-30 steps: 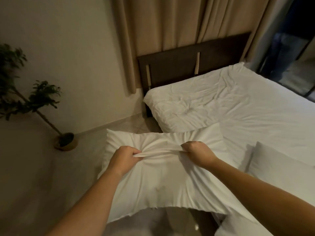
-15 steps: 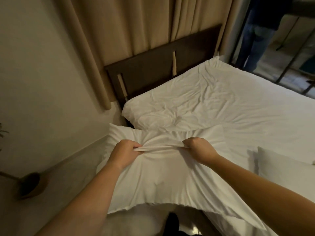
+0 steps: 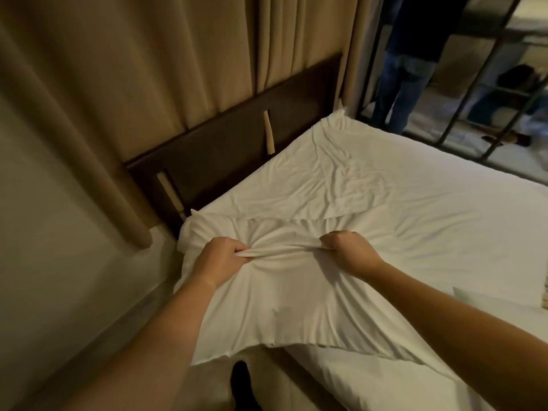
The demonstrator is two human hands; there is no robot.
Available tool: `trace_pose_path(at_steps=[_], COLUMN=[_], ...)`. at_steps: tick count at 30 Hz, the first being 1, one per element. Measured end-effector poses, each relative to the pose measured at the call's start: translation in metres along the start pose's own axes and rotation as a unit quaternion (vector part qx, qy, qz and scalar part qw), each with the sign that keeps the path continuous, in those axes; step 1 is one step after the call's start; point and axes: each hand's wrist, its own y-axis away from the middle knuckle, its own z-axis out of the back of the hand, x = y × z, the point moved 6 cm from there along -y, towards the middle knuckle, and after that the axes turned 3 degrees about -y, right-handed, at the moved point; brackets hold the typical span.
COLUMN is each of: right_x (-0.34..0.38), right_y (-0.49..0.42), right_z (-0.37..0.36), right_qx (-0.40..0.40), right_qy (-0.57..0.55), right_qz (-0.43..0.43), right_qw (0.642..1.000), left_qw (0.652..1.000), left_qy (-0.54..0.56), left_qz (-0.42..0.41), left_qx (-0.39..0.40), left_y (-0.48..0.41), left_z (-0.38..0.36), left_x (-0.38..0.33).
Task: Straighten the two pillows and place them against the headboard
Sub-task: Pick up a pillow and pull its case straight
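A white pillow [image 3: 275,304] hangs in front of me over the near left corner of the bed. My left hand [image 3: 221,256] and my right hand [image 3: 350,250] each pinch a bunched fold of its cover near the top middle. Its far edge reaches over the white mattress sheet [image 3: 415,209], close to the dark wooden headboard [image 3: 231,137], which stands behind the bed's head. Only a corner of the second pillow [image 3: 474,295] shows at the right edge.
Beige curtains [image 3: 148,69] hang behind the headboard. A person in jeans [image 3: 406,75] stands beyond the bed's far side, near a dark metal frame [image 3: 462,105]. Beige floor [image 3: 59,292] runs along the bed's left side, and a dark shoe [image 3: 241,384] is below the pillow.
The pillow has travelled with both hands toward the headboard and over the mattress corner. My view has swung right: the potted plant is gone and the second pillow has slid to the frame's edge.
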Motion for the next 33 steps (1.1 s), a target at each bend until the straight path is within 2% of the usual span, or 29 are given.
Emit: trace_pose_path(at_steps=[7, 11, 16, 24, 33], right_x=[-0.035, -0.050, -0.055, -0.073, -0.113], right_y=[-0.104, -0.160, -0.227, -0.287, -0.311], right_z=[-0.006, -0.013, -0.003, 0.024, 0.033], right_qx=[-0.025, -0.010, -0.021, -0.060, -0.071], right_qy=[-0.014, 0.003, 0.025, 0.046, 0.066], right_qz=[-0.069, -0.127, -0.164, -0.189, -0.213], right_qw=[0.997, 0.992, 0.986, 0.979, 0.972], left_qw=[0.998, 0.994, 0.988, 0.982, 0.979], left_qy=[0.000, -0.003, 0.002, 0.027, 0.030], left_qz=[-0.053, -0.084, -0.130, -0.175, -0.187], left_qx=[0.045, 0.072, 0.079, 0.067, 0.075], left_y=[-0.156, -0.236, -0.317, -0.397, -0.444], left_z=[0.010, 0.022, 0.049, 0.081, 0.067], left_x=[0.031, 0.045, 0.054, 0.045, 0.023])
